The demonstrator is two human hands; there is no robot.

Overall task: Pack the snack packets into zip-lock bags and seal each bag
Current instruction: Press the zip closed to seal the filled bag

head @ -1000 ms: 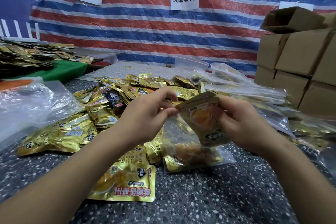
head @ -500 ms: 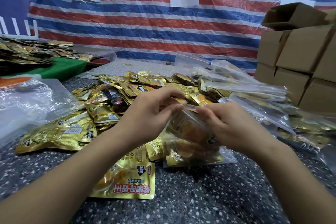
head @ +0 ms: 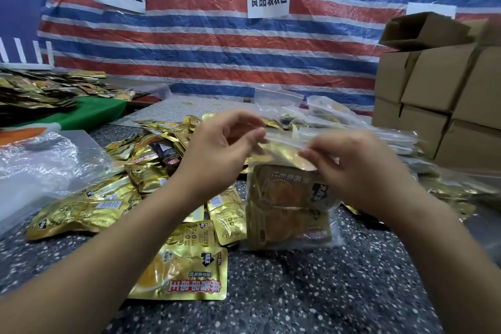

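Left hand (head: 217, 154): fingers (head: 257, 134) pinch the top edge of the zip-lock bag (head: 291, 214) at its left end. Right hand (head: 360, 171): fingers (head: 307, 154) pinch the same edge further right. Both grips sit on the zip strip; mouth appears partly closed, cannot tell how far.

Bag held upright, bottom edge resting on the speckled desk (head: 298, 293), several gold snack packets (head: 287, 198) visible inside.

Handling judgement: film is thin, soft and slippery; load is light but bulges the wall, so the strip may spring open. Best hold is at the strip itself, pressing along it end to end.

Outward: loose packets (head: 179, 276) lie left on the desk, filled bags (head: 352, 133) are stacked behind, cardboard boxes (head: 439, 95) stand far right.
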